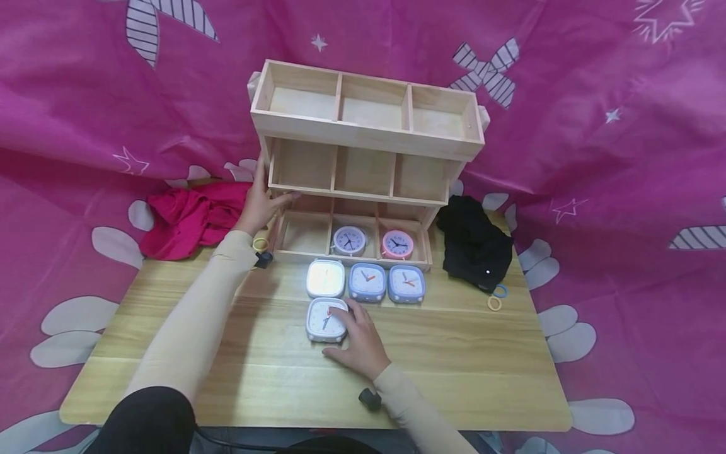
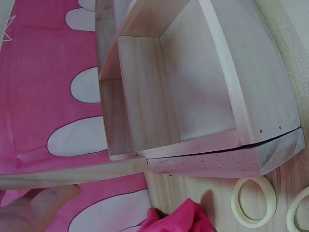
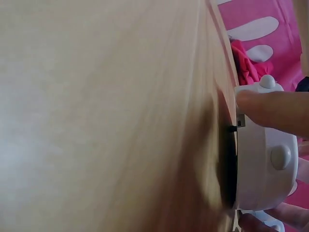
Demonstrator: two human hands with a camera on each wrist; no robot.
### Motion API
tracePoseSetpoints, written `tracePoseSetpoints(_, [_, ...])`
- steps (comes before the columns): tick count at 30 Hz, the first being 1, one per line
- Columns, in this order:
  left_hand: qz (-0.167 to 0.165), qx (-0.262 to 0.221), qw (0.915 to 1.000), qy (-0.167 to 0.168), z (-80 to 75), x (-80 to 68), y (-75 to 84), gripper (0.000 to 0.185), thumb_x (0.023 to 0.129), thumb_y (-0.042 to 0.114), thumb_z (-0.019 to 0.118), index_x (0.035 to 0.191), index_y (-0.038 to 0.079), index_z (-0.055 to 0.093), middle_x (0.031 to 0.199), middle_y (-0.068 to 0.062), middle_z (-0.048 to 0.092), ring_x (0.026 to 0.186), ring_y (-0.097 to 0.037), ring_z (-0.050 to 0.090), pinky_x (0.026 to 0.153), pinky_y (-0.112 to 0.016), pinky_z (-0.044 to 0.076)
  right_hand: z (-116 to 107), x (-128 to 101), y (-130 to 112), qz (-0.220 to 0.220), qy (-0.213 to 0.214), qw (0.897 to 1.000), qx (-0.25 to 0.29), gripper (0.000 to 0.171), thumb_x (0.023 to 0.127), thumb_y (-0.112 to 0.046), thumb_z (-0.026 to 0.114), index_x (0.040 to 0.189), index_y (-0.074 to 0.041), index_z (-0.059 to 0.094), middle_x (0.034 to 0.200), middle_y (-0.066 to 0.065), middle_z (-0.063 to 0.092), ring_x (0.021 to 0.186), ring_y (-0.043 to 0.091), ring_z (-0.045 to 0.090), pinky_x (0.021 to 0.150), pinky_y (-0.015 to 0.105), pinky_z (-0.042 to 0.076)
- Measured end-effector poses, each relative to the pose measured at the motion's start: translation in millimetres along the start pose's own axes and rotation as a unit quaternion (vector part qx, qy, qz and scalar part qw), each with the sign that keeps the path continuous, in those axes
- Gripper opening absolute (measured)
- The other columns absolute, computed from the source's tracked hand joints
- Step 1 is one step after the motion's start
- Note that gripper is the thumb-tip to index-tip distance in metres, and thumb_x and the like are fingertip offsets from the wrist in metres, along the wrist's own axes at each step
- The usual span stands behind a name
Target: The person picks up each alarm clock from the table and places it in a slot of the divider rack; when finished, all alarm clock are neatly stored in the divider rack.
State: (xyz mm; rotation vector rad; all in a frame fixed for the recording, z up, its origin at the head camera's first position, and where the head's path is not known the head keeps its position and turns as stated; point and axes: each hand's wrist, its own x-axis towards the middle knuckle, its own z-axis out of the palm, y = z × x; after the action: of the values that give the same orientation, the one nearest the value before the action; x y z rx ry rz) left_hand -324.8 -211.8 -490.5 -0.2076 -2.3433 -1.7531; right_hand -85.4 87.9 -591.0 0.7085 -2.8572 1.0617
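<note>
White clock point(image 1: 325, 320) lies face up on the wooden table point(image 1: 465, 372), lower centre of the head frame, just below a row of three more. Right hand point(image 1: 357, 340) sits on its right edge: fingers curl over the top-right corner, thumb point(image 1: 334, 354) near the bottom edge. Grip is narrow, holding the clock by its side. The right wrist view shows a fingertip point(image 3: 270, 108) pressed on the white casing point(image 3: 265, 164) and another below it (clock looks flat on the table; contact line is in shadow).

Row above it, left to right: a white clock with glare on its face point(image 1: 326, 278), then two blue-framed clocks point(image 1: 367, 281) point(image 1: 406, 283), all touching or nearly so. The held clock sits just below the glare one.

Left hand point(image 1: 259, 205) is at the left centre of the frame, on the left side post of the wooden shelf unit point(image 1: 363, 135), thumb hooked on the middle tier's front edge. The left wrist view only shows a thumb point(image 2: 41, 205) against the wood, so fingers aren't fully visible; reads as a light hold on the frame.

Bottom tier: left bay bare, purple round clock point(image 1: 348, 240) in the middle bay, pink round clock point(image 1: 397, 244) in the right bay.

Also on the table: red cloth point(image 1: 190, 217) left of the shelf, black cloth point(image 1: 473, 243) right of it, a cream ring point(image 1: 260, 243) by the left wrist, blue ring point(image 1: 500, 291) and yellow ring point(image 1: 495, 303) below the black cloth.
</note>
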Motion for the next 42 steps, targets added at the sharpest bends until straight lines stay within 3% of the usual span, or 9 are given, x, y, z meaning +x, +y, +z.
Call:
tracePoseSetpoints(11, [-0.002, -0.006, 1.0, 0.001, 3.0, -1.9, -2.3, 0.126, 0.09, 0.006, 0.085, 0.172, 0.037, -0.004, 0.178, -0.016, 0.021, 0.164, -0.033, 0.027, 0.136, -0.048, 0.024, 11, 10, 1, 0.005, 0.01, 1.0, -0.011, 0.079, 0.071, -0.031, 0.098, 0.142, -0.022, 0.064, 0.156, 0.012, 0.053, 0.141, 0.035, 0.055, 0.116, 0.054, 0.05])
tracePoseSetpoints(16, [-0.008, -0.015, 0.9999, -0.002, 5.5, -1.9, -3.4, 0.127, 0.09, 0.004, 0.085, 0.172, 0.035, -0.006, 0.179, -0.015, 0.02, 0.164, -0.033, 0.026, 0.136, -0.048, 0.023, 9, 7, -4, 0.018, -0.015, 1.0, -0.004, 0.079, 0.071, -0.033, 0.098, 0.142, -0.023, 0.064, 0.157, 0.012, 0.055, 0.141, 0.032, 0.053, 0.117, 0.051, 0.049])
tracePoseSetpoints(21, [-0.009, -0.038, 0.9992, -0.009, 5.0, -2.0, -2.9, 0.127, 0.089, 0.003, 0.085, 0.171, 0.043, -0.004, 0.18, -0.005, 0.017, 0.164, -0.032, 0.027, 0.134, -0.054, 0.027, 4, -2, -9, 0.016, -0.048, 0.999, -0.004, 0.079, 0.072, -0.035, 0.098, 0.143, -0.023, 0.065, 0.154, 0.009, 0.058, 0.138, 0.027, 0.054, 0.114, 0.047, 0.051])
tracePoseSetpoints(28, [-0.006, -0.003, 1.0, -0.005, 0.9, -6.8, -1.3, 0.127, 0.09, 0.01, 0.086, 0.171, 0.044, -0.005, 0.18, -0.01, 0.02, 0.164, -0.031, 0.028, 0.134, -0.05, 0.027, -9, -4, -19, 0.018, -0.088, 0.996, 0.021, 0.076, 0.073, -0.041, 0.098, 0.141, -0.026, 0.068, 0.149, 0.001, 0.062, 0.137, 0.022, 0.056, 0.113, 0.045, 0.052])
tracePoseSetpoints(33, [0.002, 0.0, 1.0, 0.002, 0.0, -3.5, -0.5, 0.125, 0.09, 0.009, 0.086, 0.171, 0.045, -0.003, 0.178, -0.013, 0.023, 0.162, -0.034, 0.031, 0.134, -0.053, 0.028, -35, 31, -34, -0.011, -0.089, 0.994, 0.061, 0.068, 0.074, -0.041, 0.098, 0.135, -0.025, 0.071, 0.153, 0.006, 0.062, 0.144, 0.027, 0.056, 0.121, 0.053, 0.046])
tracePoseSetpoints(37, [-0.001, 0.0, 1.0, 0.001, -0.6, -1.5, 0.5, 0.125, 0.09, 0.01, 0.086, 0.171, 0.044, -0.003, 0.177, -0.015, 0.025, 0.162, -0.033, 0.032, 0.133, -0.052, 0.029, -50, 78, -42, -0.031, -0.016, 0.998, 0.06, 0.061, 0.072, -0.038, 0.098, 0.124, -0.021, 0.072, 0.153, 0.01, 0.062, 0.144, 0.032, 0.055, 0.121, 0.054, 0.046])
tracePoseSetpoints(42, [-0.002, 0.006, 1.0, 0.008, 0.3, -3.3, 0.7, 0.125, 0.089, 0.011, 0.087, 0.172, 0.043, -0.001, 0.176, -0.015, 0.029, 0.159, -0.034, 0.038, 0.132, -0.052, 0.033, -47, 141, -43, -0.011, 0.079, 0.996, 0.031, 0.055, 0.073, -0.036, 0.097, 0.116, -0.018, 0.069, 0.141, 0.005, 0.069, 0.136, 0.03, 0.06, 0.117, 0.047, 0.049])
